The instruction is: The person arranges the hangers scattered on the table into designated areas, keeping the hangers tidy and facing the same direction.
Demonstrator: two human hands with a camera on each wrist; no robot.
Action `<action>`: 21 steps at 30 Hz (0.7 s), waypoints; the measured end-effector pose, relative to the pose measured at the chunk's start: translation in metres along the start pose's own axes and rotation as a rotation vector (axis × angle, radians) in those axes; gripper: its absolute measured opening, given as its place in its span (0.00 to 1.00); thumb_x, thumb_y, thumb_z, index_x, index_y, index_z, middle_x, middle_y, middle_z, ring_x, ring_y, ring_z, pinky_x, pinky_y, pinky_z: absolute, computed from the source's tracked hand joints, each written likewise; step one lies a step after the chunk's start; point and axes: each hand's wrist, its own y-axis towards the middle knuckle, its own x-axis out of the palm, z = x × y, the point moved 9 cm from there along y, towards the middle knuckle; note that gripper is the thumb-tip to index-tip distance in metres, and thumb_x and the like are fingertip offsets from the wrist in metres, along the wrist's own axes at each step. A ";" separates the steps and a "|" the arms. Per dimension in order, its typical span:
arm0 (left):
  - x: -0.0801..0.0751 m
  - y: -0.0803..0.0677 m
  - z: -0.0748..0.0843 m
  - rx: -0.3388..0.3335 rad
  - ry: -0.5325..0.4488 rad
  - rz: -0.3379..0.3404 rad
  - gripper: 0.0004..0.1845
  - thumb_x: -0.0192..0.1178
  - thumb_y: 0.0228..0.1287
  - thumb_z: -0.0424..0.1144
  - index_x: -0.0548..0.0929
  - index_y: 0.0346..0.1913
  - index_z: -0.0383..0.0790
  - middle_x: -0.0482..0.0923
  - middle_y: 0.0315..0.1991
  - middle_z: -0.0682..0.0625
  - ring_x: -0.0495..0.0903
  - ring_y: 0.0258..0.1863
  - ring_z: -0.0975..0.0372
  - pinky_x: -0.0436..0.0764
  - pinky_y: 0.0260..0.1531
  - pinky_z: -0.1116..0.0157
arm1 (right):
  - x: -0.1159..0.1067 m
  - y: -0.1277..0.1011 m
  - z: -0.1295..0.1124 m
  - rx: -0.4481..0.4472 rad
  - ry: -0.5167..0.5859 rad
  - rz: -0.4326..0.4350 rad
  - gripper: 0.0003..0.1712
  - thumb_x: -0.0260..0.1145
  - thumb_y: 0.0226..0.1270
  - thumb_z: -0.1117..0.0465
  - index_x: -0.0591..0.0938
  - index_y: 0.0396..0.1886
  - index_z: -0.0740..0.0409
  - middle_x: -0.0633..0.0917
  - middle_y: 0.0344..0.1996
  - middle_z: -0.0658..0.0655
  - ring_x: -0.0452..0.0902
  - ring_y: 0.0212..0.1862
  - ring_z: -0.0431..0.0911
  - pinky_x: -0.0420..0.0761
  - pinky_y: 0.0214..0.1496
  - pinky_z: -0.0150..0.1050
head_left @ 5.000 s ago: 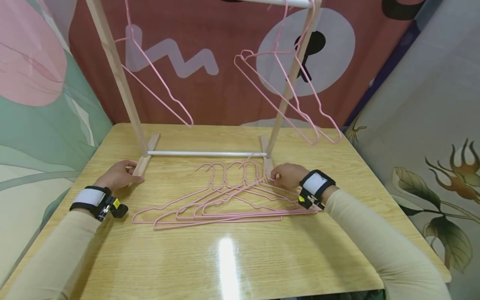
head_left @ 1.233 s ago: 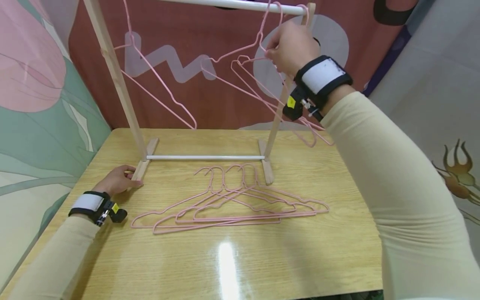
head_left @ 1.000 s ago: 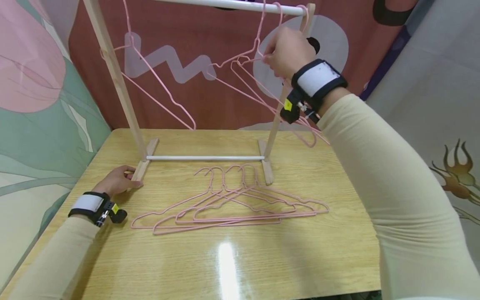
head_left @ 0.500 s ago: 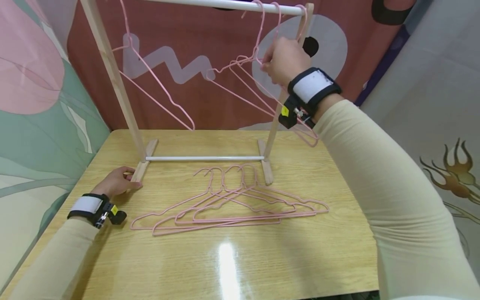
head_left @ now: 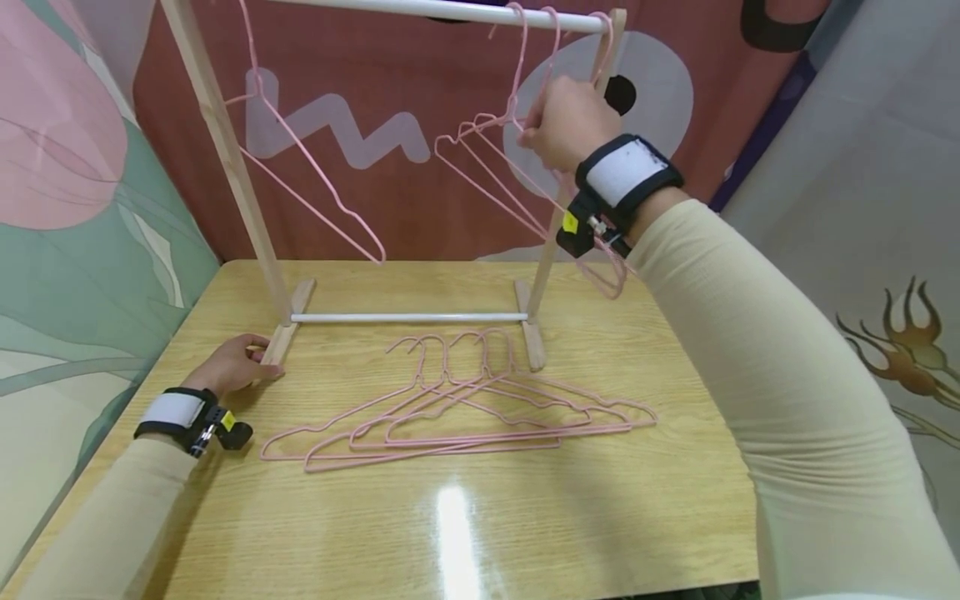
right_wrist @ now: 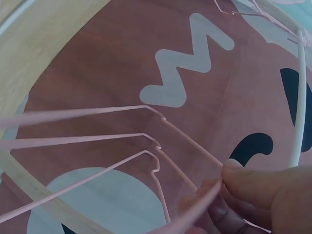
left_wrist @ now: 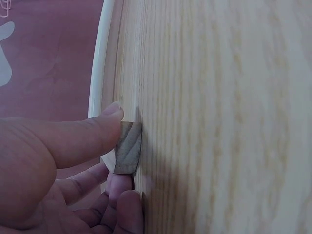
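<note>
Right hand (head_left: 566, 121) pinches a hung hanger (head_left: 487, 167) beneath the rail (head_left: 420, 8); left hand (head_left: 228, 367) grips the rack foot (head_left: 288, 321). Spare hangers (head_left: 450, 400) lie mid-counter (head_left: 525, 517).

Pink hangers (head_left: 457, 408), pale-wood rack (head_left: 225, 150) (white rail (head_left: 450, 12)), seemingly oak-grain table (head_left: 525, 517).

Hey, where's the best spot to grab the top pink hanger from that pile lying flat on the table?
Probably its neck, just below the hook, coming straight down from above. The pile of hangers lies flat with shoulders and bottom bars overlapping, but the hooks fan apart near the rack's foot.
</note>
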 end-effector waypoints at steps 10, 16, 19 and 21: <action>-0.001 0.000 0.002 -0.014 0.001 0.005 0.38 0.65 0.70 0.40 0.58 0.69 0.18 0.66 0.55 0.27 0.70 0.49 0.43 0.72 0.44 0.57 | -0.006 -0.003 0.000 -0.016 -0.025 0.015 0.20 0.57 0.80 0.51 0.85 0.55 0.60 0.82 0.41 0.57 0.77 0.39 0.48 0.75 0.40 0.41; -0.001 -0.001 0.004 0.001 -0.002 0.006 0.38 0.64 0.70 0.39 0.58 0.69 0.18 0.67 0.53 0.28 0.70 0.48 0.45 0.72 0.42 0.59 | -0.009 -0.009 -0.002 -0.031 -0.036 0.046 0.21 0.58 0.79 0.50 0.86 0.54 0.60 0.83 0.42 0.58 0.76 0.40 0.49 0.75 0.39 0.41; -0.002 -0.002 0.007 0.009 -0.004 0.010 0.37 0.64 0.70 0.39 0.58 0.68 0.18 0.67 0.52 0.29 0.70 0.47 0.45 0.71 0.41 0.60 | -0.013 -0.013 -0.007 -0.051 -0.049 0.077 0.21 0.59 0.78 0.49 0.87 0.53 0.59 0.85 0.42 0.58 0.76 0.41 0.49 0.74 0.39 0.41; -0.003 -0.001 0.008 0.010 -0.001 0.014 0.38 0.64 0.70 0.40 0.58 0.69 0.18 0.67 0.52 0.29 0.70 0.47 0.45 0.71 0.41 0.60 | -0.015 -0.018 -0.011 -0.071 -0.047 0.097 0.21 0.60 0.77 0.49 0.88 0.53 0.59 0.85 0.42 0.58 0.76 0.42 0.50 0.74 0.40 0.42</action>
